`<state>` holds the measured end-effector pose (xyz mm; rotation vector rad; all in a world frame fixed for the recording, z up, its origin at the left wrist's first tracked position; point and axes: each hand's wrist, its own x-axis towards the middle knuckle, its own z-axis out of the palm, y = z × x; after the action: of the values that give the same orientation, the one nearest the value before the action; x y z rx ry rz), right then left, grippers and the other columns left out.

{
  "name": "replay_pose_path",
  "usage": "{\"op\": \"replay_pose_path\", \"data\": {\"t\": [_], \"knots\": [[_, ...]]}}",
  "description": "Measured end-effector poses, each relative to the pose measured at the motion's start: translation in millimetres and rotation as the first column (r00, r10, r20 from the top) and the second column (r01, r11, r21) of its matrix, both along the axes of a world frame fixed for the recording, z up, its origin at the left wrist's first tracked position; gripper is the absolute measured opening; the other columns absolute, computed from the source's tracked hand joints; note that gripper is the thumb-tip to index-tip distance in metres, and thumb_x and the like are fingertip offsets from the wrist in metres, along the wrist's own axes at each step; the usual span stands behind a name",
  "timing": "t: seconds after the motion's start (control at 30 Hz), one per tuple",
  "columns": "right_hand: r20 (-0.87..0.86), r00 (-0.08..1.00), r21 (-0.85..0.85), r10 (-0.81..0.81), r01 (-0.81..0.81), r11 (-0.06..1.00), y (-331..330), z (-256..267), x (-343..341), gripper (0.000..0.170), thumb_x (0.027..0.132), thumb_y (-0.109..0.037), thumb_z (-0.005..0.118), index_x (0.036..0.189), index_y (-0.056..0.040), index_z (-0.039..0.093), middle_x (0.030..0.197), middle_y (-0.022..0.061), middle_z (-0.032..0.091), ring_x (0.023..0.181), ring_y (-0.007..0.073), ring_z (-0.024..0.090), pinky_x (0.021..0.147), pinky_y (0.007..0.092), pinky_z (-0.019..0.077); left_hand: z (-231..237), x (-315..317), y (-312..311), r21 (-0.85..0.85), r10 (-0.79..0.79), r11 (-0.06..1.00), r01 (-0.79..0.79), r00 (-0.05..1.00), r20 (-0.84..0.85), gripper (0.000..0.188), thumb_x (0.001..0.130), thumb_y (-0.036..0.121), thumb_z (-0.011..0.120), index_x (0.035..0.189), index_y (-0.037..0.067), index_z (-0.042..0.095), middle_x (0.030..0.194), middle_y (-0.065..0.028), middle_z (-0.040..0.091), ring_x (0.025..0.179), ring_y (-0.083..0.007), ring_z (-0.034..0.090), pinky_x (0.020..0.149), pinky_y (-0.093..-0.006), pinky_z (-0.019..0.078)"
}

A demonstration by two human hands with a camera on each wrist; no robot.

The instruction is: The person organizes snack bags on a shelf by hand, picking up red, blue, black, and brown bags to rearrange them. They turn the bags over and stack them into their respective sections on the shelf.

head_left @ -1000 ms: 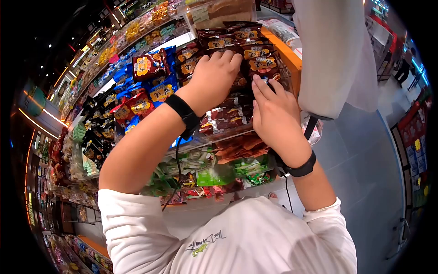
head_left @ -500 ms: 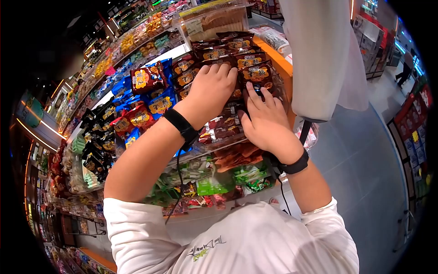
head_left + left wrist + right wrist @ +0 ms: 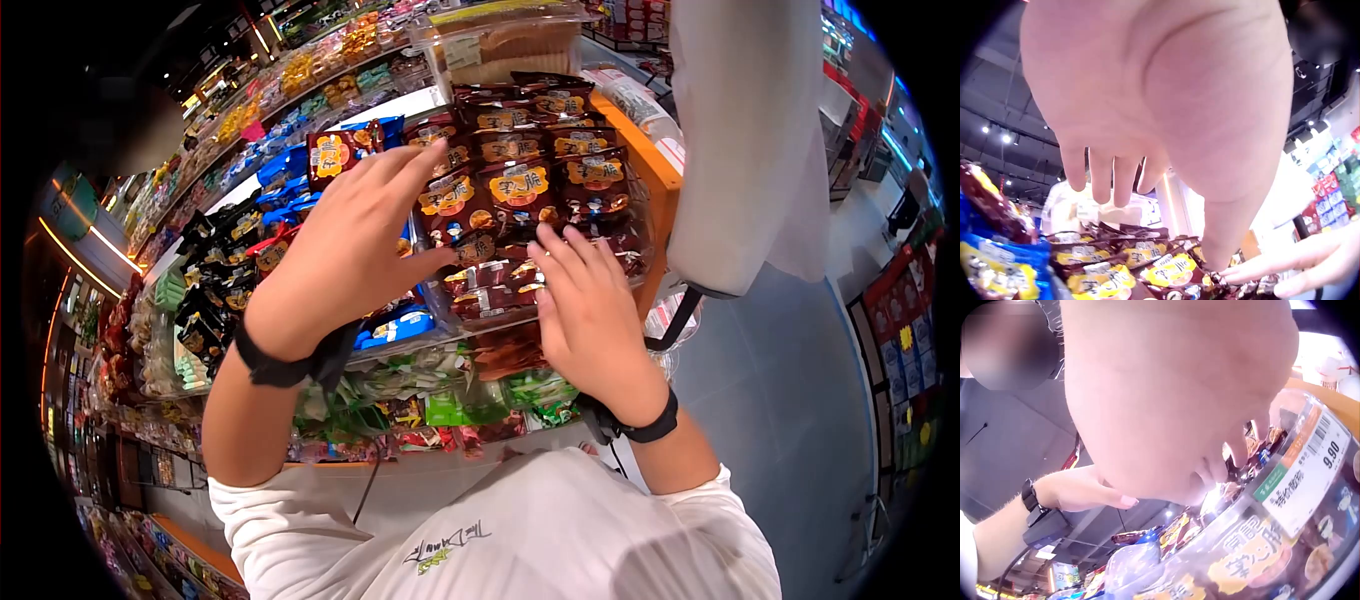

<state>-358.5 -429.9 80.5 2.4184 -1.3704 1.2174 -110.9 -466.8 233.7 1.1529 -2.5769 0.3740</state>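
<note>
Rows of dark brown snack packets (image 3: 520, 190) with yellow labels fill a clear bin in the head view. My left hand (image 3: 355, 235) is held over the bin's left side, fingers extended and thumb apart, holding nothing; in the left wrist view its palm (image 3: 1154, 94) hangs above the packets (image 3: 1100, 281). My right hand (image 3: 590, 310) is over the near right part of the bin, fingers extended at the front packets; whether they touch is unclear. In the right wrist view the right hand (image 3: 1179, 400) is beside the bin's clear wall, which bears a 9.90 price label (image 3: 1310, 469).
Blue packets (image 3: 405, 325) and black packets (image 3: 205, 300) lie left of the brown ones. Behind stands a clear box (image 3: 510, 55). An orange edge (image 3: 640, 145) and a large pale hanging object (image 3: 735, 150) are on the right. Green packets (image 3: 465, 405) sit on a lower shelf.
My left hand has lifted off the brown packets and moved left, its fingers straighter, uncovering the middle packets. My right hand has stayed near the front right of the bin.
</note>
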Motion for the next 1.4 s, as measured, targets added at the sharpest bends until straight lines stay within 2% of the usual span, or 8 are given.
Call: {"op": "replay_pose_path", "data": {"t": [0.2,0.43,0.83,0.97,1.0,1.1,1.27,1.4], "knots": [[0.262,0.896,-0.126,0.359,-0.337,0.933,-6.1,12.1,50.0,0.014,0.087,-0.014,0.084,0.086,-0.0054,0.073,0.107,0.0083,0.076,0.103,0.0303,0.069,0.095,0.0479,0.0494,-17.8,55.2,36.8,-0.008,0.189,0.982,-0.19,0.98,-0.054,0.088,0.088,0.021,0.089,0.163,0.001,0.048,0.151,-0.0232,0.061,0.135,-0.0418,0.061,0.113,-0.048,0.0496],[0.258,0.878,-0.137,0.403,-0.38,0.915,-15.7,21.3,101.5,0.018,0.087,-0.016,0.083,0.1,-0.0078,0.074,0.108,0.0076,0.073,0.106,0.0304,0.066,0.093,0.0456,0.0487,-32.6,103.9,36.8,0.086,0.218,0.974,-0.208,0.968,-0.123,0.062,0.088,0.023,0.091,0.141,0.002,0.065,0.137,-0.0172,0.07,0.125,-0.0375,0.064,0.111,-0.0473,0.0509],[0.218,0.946,-0.236,0.241,-0.188,0.953,-22.5,8.8,133.1,0.029,0.086,-0.014,0.08,0.114,-0.0099,0.074,0.124,0.0073,0.069,0.121,0.0312,0.06,0.106,0.0493,0.0403,-76.2,91.9,27.3,0.048,0.091,0.996,-0.081,0.956,-0.279,0.059,0.089,0.008,0.082,0.143,0.006,0.06,0.122,-0.0166,0.062,0.115,-0.0392,0.065,0.098,-0.0473,0.0522],[0.225,0.961,-0.217,0.16,-0.111,0.97,-14.7,18.9,131.4,0.064,0.087,-0.016,0.08,0.148,-0.007,0.062,0.14,0.0127,0.064,0.135,0.0347,0.055,0.113,0.0515,0.0356,-57.8,97.9,35.4,0.253,0.043,0.962,0.106,0.854,-0.519,0.054,0.09,-0.001,0.082,0.14,0.006,0.063,0.121,-0.0154,0.061,0.112,-0.0345,0.066,0.095,-0.0438,0.056],[0.204,0.967,-0.192,0.152,-0.112,0.975,-14.5,18.9,128.4,0.075,0.089,-0.018,0.08,0.158,-0.0061,0.054,0.142,0.015,0.062,0.137,0.036,0.053,0.113,0.0518,0.0352,-58.4,102.4,32.5,0.194,-0.005,0.973,0.129,0.844,-0.537,0.057,0.088,-0.005,0.085,0.14,0.008,0.065,0.116,-0.0077,0.059,0.106,-0.02,0.065,0.092,-0.0347,0.0559],[0.198,0.966,-0.142,0.164,-0.137,0.98,-7.6,21.5,122.6,0.072,0.091,-0.021,0.081,0.157,-0.0058,0.055,0.139,0.0144,0.064,0.135,0.0345,0.055,0.114,0.0502,0.0347,-49.5,106.7,33.6,0.26,-0.015,0.942,0.21,0.804,-0.595,0.06,0.089,-0.01,0.083,0.143,0.009,0.063,0.128,-0.0037,0.061,0.112,-0.0144,0.065,0.096,-0.0312,0.0587],[0.648,0.72,0.104,0.25,-0.408,0.907,1.2,27.7,101.9,0.039,0.097,0.0,0.076,0.135,0.0003,0.068,0.111,0.0113,0.076,0.089,0.0117,0.072,0.074,0.0288,0.0572,-26.6,78.4,32.7,0.143,-0.149,0.947,0.287,0.789,-0.596,0.062,0.091,-0.009,0.082,0.146,0.008,0.06,0.134,-0.0075,0.064,0.118,-0.0154,0.069,0.096,-0.031,0.0595],[0.833,0.523,0.132,0.179,-0.503,0.854,-5.1,26.2,69.4,0.036,0.103,-0.005,0.077,0.136,-0.0014,0.062,0.12,0.0052,0.074,0.101,0.0076,0.069,0.087,0.0261,0.0577,-24.5,43.7,10.7,0.133,-0.187,0.918,0.373,0.704,-0.685,0.063,0.093,-0.005,0.084,0.15,0.008,0.06,0.129,-0.0071,0.069,0.119,-0.016,0.07,0.099,-0.0314,0.0595]]}}
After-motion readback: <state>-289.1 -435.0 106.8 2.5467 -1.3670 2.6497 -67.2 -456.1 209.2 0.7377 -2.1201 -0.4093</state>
